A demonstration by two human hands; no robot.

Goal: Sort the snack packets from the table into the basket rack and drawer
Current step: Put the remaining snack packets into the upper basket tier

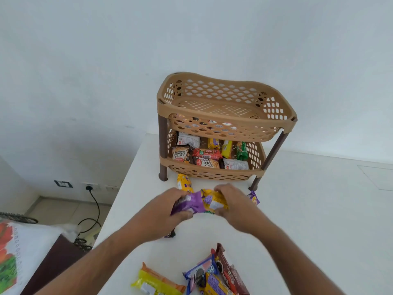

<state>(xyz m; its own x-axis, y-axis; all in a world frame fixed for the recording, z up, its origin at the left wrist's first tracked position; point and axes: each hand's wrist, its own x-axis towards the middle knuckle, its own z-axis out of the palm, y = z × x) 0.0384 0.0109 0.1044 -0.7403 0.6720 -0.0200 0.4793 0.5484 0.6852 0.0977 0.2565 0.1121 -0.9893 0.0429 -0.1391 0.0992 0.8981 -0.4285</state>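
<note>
Two tiers make up the basket rack (pixel 225 124) near the table's (pixel 308 209) far edge: the top basket looks bare, the lower one already crowded with packets. No drawer is visible. Directly in front of its lower rim, both hands meet over a small bundle. The left hand (pixel 170 206) is clamped on a purple packet (pixel 188 204); the right hand (pixel 234 204) grips a yellow packet (pixel 213 201), the two packets touching. The rack lies straight ahead and above, about equally near either hand. A loose yellow packet (pixel 184 182) sits between hands and rack; more packets (pixel 209 277) wait at the table's near edge.
</note>
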